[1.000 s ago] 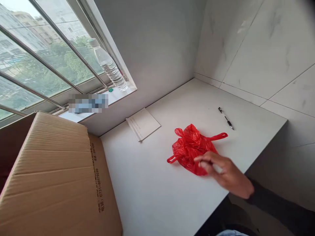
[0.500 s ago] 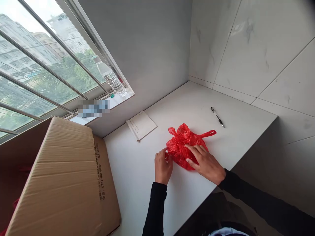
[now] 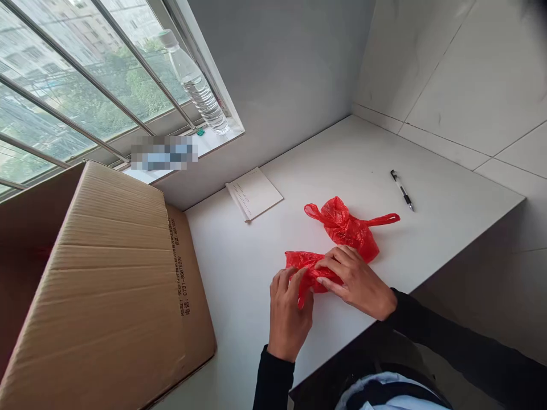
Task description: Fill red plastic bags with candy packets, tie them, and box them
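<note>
Crumpled red plastic lies on the white table in two bunches. The front bunch, a red plastic bag (image 3: 299, 260), is under both of my hands. My left hand (image 3: 290, 304) has its fingers curled over the left end of it, thumb and fingers closed on the film. From the right, my right hand (image 3: 352, 282) pinches its middle with bent fingers. Just behind, a second red bunch (image 3: 351, 230) has two handle loops stretched out left and right. My right hand covers the spot where the two bunches meet, so I cannot tell whether they join.
To the left stands a large open cardboard box (image 3: 106, 273) with printed text. A notebook (image 3: 255, 195) lies by the wall, and a black-and-clear pen (image 3: 402, 192) at the back right. On the windowsill are a water bottle (image 3: 196, 88) and a blurred-out bluish item (image 3: 164, 154).
The single red heap has come apart into a front and a back bunch. My left hand has closed over the front one. The view has shifted, bringing the table closer.
</note>
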The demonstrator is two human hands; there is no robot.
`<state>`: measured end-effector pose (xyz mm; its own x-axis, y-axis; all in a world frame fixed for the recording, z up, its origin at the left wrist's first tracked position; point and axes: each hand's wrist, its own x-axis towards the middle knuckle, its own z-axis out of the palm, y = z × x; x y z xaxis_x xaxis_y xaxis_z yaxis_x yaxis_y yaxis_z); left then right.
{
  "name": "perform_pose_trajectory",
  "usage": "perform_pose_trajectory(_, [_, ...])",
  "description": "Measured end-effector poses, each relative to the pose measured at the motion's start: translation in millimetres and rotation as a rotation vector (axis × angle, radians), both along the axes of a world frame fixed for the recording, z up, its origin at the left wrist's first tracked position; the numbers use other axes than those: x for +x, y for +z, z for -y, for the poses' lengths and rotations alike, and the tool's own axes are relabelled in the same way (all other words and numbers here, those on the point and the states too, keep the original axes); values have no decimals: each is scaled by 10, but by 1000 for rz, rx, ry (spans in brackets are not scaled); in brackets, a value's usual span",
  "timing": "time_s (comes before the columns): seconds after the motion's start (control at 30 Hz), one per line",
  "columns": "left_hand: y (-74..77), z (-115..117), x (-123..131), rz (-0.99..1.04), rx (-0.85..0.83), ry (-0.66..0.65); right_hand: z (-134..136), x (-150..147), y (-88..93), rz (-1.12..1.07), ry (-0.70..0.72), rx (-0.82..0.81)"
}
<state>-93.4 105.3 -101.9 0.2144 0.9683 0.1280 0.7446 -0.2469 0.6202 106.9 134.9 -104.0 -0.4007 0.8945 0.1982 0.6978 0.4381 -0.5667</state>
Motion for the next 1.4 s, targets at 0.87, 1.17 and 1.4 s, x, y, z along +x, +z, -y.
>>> perform_pose_trajectory(0.87, [208,404,-207,627,-149,592,183,184,405,-301,-175,-360])
perform_pose_trajectory(1.17, [599,396,-104,787,-131,690,279,179,591,-415,-227,-330])
perform_pose_trajectory(1.4, [697,584,-259,448,181,717,265,315,818,-480,-289,-191])
